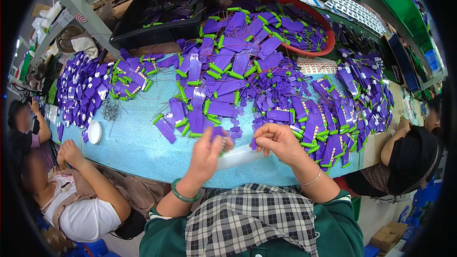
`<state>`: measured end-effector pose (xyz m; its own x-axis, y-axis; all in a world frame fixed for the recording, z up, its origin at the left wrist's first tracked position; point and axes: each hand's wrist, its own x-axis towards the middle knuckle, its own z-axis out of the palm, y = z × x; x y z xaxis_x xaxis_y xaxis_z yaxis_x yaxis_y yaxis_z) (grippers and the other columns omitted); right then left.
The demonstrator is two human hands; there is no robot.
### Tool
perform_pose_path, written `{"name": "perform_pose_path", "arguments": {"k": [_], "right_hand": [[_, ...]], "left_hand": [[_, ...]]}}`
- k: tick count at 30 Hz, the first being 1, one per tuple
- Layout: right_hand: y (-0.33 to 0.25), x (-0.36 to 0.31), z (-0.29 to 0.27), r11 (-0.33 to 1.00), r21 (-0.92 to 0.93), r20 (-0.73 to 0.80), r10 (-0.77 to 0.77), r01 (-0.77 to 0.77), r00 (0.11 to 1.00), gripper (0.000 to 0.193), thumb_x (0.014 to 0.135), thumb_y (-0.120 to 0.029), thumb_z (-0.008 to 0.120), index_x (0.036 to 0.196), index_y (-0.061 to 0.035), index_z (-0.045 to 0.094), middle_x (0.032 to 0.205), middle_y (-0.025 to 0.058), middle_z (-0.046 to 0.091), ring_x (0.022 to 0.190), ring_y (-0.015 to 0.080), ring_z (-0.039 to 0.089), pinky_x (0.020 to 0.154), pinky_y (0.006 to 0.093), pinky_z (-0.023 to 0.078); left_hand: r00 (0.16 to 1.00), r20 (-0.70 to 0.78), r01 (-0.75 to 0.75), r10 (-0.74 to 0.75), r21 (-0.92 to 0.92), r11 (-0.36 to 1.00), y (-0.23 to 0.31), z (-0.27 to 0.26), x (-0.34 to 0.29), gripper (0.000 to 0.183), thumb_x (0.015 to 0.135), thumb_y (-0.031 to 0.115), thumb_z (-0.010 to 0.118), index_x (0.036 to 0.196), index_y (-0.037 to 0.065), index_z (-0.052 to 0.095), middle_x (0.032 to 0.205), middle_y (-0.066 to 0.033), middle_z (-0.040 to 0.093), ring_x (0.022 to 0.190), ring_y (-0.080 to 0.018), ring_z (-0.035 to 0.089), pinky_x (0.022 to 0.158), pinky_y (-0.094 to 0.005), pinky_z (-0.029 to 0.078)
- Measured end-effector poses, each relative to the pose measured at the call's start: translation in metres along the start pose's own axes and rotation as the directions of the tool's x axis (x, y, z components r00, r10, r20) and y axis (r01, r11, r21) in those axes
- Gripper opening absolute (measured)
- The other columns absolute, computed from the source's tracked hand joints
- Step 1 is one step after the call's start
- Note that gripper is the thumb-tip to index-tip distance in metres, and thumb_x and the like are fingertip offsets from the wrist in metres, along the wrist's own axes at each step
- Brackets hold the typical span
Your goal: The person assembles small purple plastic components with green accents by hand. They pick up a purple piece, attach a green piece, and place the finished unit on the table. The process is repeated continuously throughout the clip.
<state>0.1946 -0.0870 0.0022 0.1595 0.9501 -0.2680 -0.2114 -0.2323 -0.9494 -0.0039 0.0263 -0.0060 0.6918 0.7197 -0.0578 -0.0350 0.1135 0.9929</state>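
Note:
My left hand (pixel 205 154), smeared by motion, is closed on a purple plastic piece (pixel 217 132) that shows above the fingers; a bit of green shows beside them too. My right hand (pixel 282 143) pinches a small purple plastic piece (pixel 253 143) between thumb and fingertips. Just below and between the two hands lies a whitish translucent strip (pixel 240 158) on the blue tabletop. Beyond them spreads a heap of flat purple plastic parts (pixel 223 58) with green ends and thin reddish wires. Small purple pieces (pixel 281 90) are gathered in the middle of the heap.
A black bin (pixel 157 35) and a red basin (pixel 328 33) with purple parts stand at the back. More purple parts (pixel 81 83) lie at left, near a small white dish (pixel 94 132). Co-workers sit at both sides (pixel 90 209), (pixel 409 162). Grey shelf posts rise behind.

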Motion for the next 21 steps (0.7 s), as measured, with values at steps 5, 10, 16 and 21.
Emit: {"name": "perform_pose_path", "arguments": {"k": [5, 10, 16, 21], "right_hand": [[-0.004, -0.015, 0.019, 0.974, -0.089, -0.118, -0.216, 0.206, 0.969, 0.006, 0.086, -0.006, 0.066, 0.086, -0.0016, 0.061, 0.098, 0.0049, 0.062, 0.069, 0.0061, 0.057, 0.055, 0.0189, 0.045], [0.0, -0.02, 0.024, 0.814, -0.463, -0.166, -0.469, 0.352, 0.867, 0.012, 0.078, -0.005, 0.071, 0.081, -0.0019, 0.06, 0.094, 0.0059, 0.058, 0.063, 0.0079, 0.051, 0.054, 0.0218, 0.041], [0.001, -0.024, 0.019, 0.784, -0.522, -0.121, -0.458, 0.336, 0.88, 0.014, 0.08, -0.009, 0.07, 0.081, -0.0023, 0.059, 0.08, 0.0065, 0.057, 0.06, 0.0134, 0.052, 0.053, 0.0264, 0.041], [0.0, -0.028, 0.019, 0.804, -0.512, -0.113, -0.413, 0.303, 0.904, 0.013, 0.083, -0.01, 0.067, 0.08, -0.001, 0.058, 0.07, 0.0051, 0.055, 0.058, 0.0118, 0.05, 0.051, 0.026, 0.04]], "left_hand": [[0.964, 0.256, -0.009, -0.064, 0.276, 0.961, -0.007, 0.028, -0.002, 0.013, 0.095, 0.013, 0.049, 0.099, 0.001, 0.05, 0.072, -0.0113, 0.058, 0.065, -0.0243, 0.06, 0.062, -0.035, 0.047], [0.927, 0.373, -0.186, 0.023, 0.407, 0.894, 0.009, 0.038, -0.002, 0.013, 0.091, 0.014, 0.052, 0.096, 0.002, 0.049, 0.07, -0.0171, 0.056, 0.065, -0.0371, 0.058, 0.058, -0.0432, 0.043], [0.912, 0.404, -0.282, 0.074, 0.485, 0.828, 0.0, 0.04, -0.003, 0.015, 0.092, 0.016, 0.051, 0.089, 0.002, 0.052, 0.069, -0.0163, 0.058, 0.064, -0.036, 0.059, 0.058, -0.043, 0.044], [0.904, 0.427, -0.182, -0.033, 0.451, 0.874, 0.008, 0.044, -0.004, 0.018, 0.094, 0.017, 0.052, 0.089, 0.001, 0.058, 0.067, -0.0104, 0.064, 0.06, -0.0237, 0.064, 0.056, -0.0342, 0.048]]}}
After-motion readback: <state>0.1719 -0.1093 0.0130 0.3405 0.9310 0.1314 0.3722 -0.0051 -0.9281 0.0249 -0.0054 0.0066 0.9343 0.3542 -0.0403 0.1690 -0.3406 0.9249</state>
